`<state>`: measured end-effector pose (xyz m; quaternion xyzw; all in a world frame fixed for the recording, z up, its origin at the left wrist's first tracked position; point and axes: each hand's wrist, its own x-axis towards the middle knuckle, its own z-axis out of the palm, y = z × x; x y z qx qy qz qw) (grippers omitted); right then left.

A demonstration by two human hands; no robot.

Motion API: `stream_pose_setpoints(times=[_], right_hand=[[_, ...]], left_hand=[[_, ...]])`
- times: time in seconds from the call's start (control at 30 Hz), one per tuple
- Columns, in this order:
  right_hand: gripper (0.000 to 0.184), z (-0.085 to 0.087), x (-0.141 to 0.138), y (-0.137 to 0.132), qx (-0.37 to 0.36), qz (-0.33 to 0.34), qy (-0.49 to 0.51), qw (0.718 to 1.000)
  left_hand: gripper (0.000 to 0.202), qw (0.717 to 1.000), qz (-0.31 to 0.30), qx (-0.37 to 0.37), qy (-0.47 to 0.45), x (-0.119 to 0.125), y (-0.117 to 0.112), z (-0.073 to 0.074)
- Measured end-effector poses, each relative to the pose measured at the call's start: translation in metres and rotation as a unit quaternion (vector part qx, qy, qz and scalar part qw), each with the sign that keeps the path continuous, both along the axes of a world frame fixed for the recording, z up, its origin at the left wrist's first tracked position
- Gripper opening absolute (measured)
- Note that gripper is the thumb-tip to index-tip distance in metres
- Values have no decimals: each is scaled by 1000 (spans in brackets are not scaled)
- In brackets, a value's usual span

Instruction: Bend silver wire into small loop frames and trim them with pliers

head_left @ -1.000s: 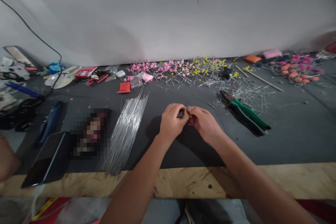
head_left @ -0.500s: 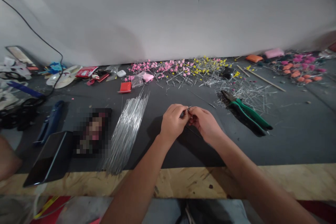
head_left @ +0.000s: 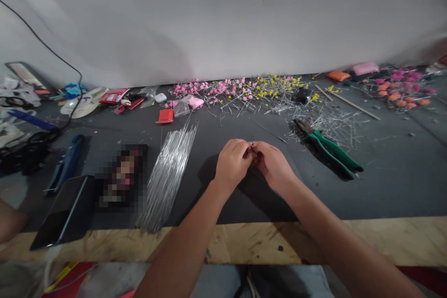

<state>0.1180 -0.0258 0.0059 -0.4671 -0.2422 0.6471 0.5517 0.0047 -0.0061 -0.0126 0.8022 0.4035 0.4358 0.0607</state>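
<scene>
My left hand (head_left: 233, 160) and my right hand (head_left: 274, 162) meet fingertip to fingertip above the dark mat. Both are closed in a pinch on a thin metal wire (head_left: 253, 144), of which only a small bright bit shows between the fingers. The rest of it is hidden by the hands. Left of my left hand lies a bundle of straight silvery wires (head_left: 171, 172). To the right of my right hand rest pliers (head_left: 328, 151) with green and black handles, their jaws pointing to the back left.
Pink-tipped wires (head_left: 216, 91) and yellow-tipped wires (head_left: 279, 84) are heaped along the wall, with loose cut wires (head_left: 338, 125) behind the pliers. At left are a phone (head_left: 63, 212), a blue-handled tool (head_left: 66, 163) and a black cable (head_left: 42, 37). Another person's arm (head_left: 10, 219) shows at the left edge.
My hands stay together at nearly the same place, with only a slight shift of the fingers around the wire. Nothing else on the table has visibly moved.
</scene>
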Motion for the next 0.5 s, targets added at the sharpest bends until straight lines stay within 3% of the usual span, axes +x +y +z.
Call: stream_pose_setpoints(times=[0.5], right_hand=[[11, -1, -8, -1, -5, -11, 23, 1000]], left_hand=[[9, 998, 16, -44, -48, 1, 0, -1]])
